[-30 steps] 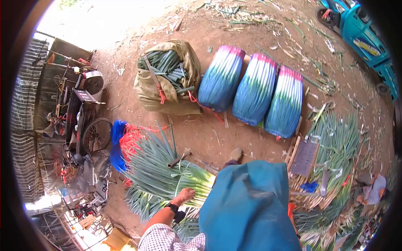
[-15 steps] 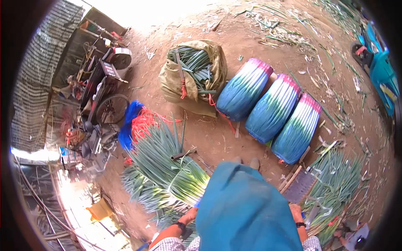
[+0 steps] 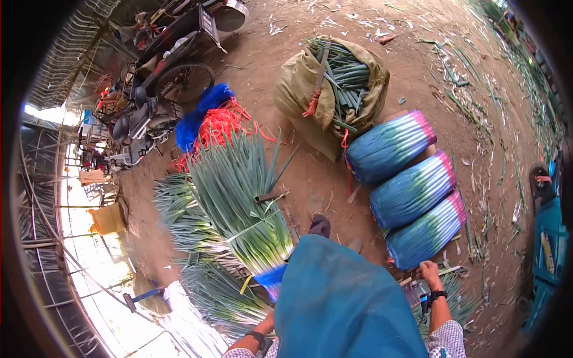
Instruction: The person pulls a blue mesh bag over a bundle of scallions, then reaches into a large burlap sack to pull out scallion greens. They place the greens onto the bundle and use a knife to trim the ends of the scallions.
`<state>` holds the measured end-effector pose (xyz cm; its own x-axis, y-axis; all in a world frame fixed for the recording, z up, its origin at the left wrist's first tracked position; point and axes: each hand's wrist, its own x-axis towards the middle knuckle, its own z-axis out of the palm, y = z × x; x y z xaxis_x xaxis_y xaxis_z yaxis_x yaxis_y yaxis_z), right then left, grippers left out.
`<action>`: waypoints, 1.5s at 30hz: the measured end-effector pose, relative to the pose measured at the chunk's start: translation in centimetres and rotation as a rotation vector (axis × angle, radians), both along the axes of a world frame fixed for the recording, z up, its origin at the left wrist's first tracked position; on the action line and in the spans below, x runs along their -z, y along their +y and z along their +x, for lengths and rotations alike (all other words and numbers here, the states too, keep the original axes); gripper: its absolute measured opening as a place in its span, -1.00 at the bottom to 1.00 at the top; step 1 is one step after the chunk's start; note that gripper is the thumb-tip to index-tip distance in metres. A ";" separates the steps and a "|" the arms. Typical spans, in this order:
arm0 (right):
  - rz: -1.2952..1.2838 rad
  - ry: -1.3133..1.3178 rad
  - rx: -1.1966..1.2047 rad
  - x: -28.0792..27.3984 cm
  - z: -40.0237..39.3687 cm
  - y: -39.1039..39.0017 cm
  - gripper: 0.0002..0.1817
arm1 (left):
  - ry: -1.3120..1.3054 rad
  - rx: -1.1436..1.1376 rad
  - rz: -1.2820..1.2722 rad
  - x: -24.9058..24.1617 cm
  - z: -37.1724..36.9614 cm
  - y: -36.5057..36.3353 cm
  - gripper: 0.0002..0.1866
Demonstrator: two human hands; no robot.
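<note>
My left hand [image 3: 267,324] is at the left side of the teal apron [image 3: 340,298], which covers most of its fingers. Just above it, a large bundle of green onions [image 3: 239,197] lies with a white tie round it and blue plastic [image 3: 271,279] at its root end. My right hand [image 3: 428,272] has its fingers curled, close below the nearest of three bundles wrapped in blue, green, white and pink film [image 3: 424,230]. What the fingers hold, if anything, is hidden. A dark wristband sits on each wrist.
Loose green onions [image 3: 206,286] lie under the bundle. Red twine [image 3: 224,128] and blue material [image 3: 206,107] are beyond it. A tan sack [image 3: 304,89] of green onions stands ahead. A cart [image 3: 185,77] is at left, a teal vehicle [image 3: 549,244] at right.
My view has turned, so the surroundings have shifted. My right hand has moved forward from the apron's side towards the wrapped bundles. More blue plastic shows at the onion bundle's root end.
</note>
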<state>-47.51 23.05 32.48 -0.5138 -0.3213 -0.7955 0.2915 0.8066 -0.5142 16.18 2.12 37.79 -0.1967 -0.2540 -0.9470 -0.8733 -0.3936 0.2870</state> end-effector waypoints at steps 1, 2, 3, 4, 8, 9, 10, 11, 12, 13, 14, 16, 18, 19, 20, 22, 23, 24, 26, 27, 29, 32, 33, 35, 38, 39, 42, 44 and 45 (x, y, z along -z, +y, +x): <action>0.012 0.029 0.009 -1.1 -1.1 -2.7 -0.71 | 0.023 -0.008 0.008 0.2 -0.7 -0.8 -0.58; 0.020 0.054 0.012 -1.8 -2.1 -5.5 -0.70 | 0.041 -0.016 0.013 0.4 -1.4 -1.7 -0.58; 0.028 0.074 0.013 -2.2 -2.9 -8.1 -0.70 | 0.057 -0.020 0.015 0.5 -2.1 -3.2 -0.59; 0.062 0.092 -0.032 -2.8 -3.4 -10.5 -0.69 | 0.070 -0.024 0.013 0.6 -2.7 -4.7 -0.60; 0.048 0.094 -0.025 -2.3 -2.3 -15.7 -0.68 | 0.056 -0.072 0.016 0.9 -4.0 -15.2 -0.62; 0.085 0.076 -0.025 -2.8 -1.4 -16.8 -0.67 | 0.026 -0.112 0.030 1.2 -4.5 -18.3 -0.63; 0.093 0.051 -0.056 -2.5 -0.5 -17.3 -0.68 | -0.033 -0.153 0.059 2.6 -4.1 -21.5 -0.64; 0.132 0.047 -0.102 -2.5 0.6 -18.1 -0.68 | -0.092 -0.196 0.087 3.9 -3.6 -24.7 -0.64; 0.154 0.017 -0.127 -3.3 1.8 -19.2 -0.68 | -0.063 -0.292 -0.010 4.0 -4.0 -27.9 -0.66; 0.243 -0.024 -0.228 -4.5 2.4 -20.7 -0.66 | -0.034 -0.389 -0.108 3.4 -5.2 -31.4 -0.67; 0.260 -0.047 -0.298 -4.7 3.0 -21.5 -0.64 | -0.034 -0.449 -0.138 2.0 -6.8 -34.7 -0.67; 0.255 -0.048 -0.427 -4.1 2.7 -23.1 -0.62 | 0.007 -0.583 -0.174 1.1 -8.4 -39.1 -0.65; 0.210 -0.009 -0.525 -3.2 2.0 -25.1 -0.60 | 0.036 -0.591 -0.183 1.5 -9.2 -41.2 -0.64; 0.246 -0.025 -0.482 -3.3 1.3 -27.2 -0.58 | 0.044 -0.592 -0.183 1.1 -10.0 -41.8 -0.64; 0.216 -0.046 -0.392 -1.9 0.2 -28.3 -0.63 | 0.032 -0.595 -0.172 0.7 -11.0 -41.8 -0.65; 0.057 -0.060 -0.278 -0.8 -2.7 -32.1 -0.76 | 0.002 -0.553 -0.095 0.9 -11.9 -40.2 -0.64; 0.024 -0.054 -0.149 -0.3 -3.9 -34.0 -0.80 | -0.011 -0.545 -0.068 1.2 -12.6 -39.6 -0.64; -0.001 -0.032 -0.092 0.5 -5.4 -35.5 -0.79 | -0.024 -0.477 -0.089 0.7 -13.5 -38.3 -0.64; -0.009 -0.023 -0.024 0.6 -7.8 -38.2 -0.77 | -0.037 -0.345 -0.112 -0.8 -14.0 -36.1 -0.63; 0.013 0.009 0.006 -1.2 -8.2 -40.2 -0.74 | -0.023 -0.281 -0.112 -1.5 -13.5 -35.0 -0.63; 0.013 0.004 0.019 -1.8 -9.1 -42.7 -0.71 | -0.006 -0.196 -0.095 -2.5 -12.2 -33.3 -0.63; 0.052 0.049 -0.040 -1.6 -9.1 -45.9 -0.70 | -0.021 -0.158 -0.054 -3.4 -9.3 -33.2 -0.63; 0.067 0.038 -0.042 -1.2 -8.8 -47.0 -0.70 | -0.028 -0.147 -0.046 -3.4 -8.7 -34.0 -0.63; 0.096 0.022 -0.038 -0.9 -7.7 -49.1 -0.69 | -0.029 -0.121 -0.045 -2.7 -7.5 -37.1 -0.63; 0.131 0.007 -0.057 -0.8 -4.9 -52.8 -0.67 | -0.006 -0.055 -0.083 -1.3 -8.0 -46.7 -0.63; 0.147 -0.004 -0.062 -1.3 -3.7 -54.0 -0.67 | -0.009 -0.040 -0.096 -0.8 -8.8 -50.8 -0.63; 0.143 -0.055 -0.039 -2.1 0.0 -58.4 -0.68 | -0.103 -0.239 -0.052 -0.9 -11.3 -63.0 -0.64; 0.143 -0.085 -0.012 -4.1 2.8 -60.3 -0.68 | -0.122 -0.440 0.011 -0.3 -10.4 -69.3 -0.69; 0.138 -0.111 0.000 -4.5 4.1 -60.7 -0.68 | -0.106 -0.517 0.036 0.6 -9.0 -72.0 -0.71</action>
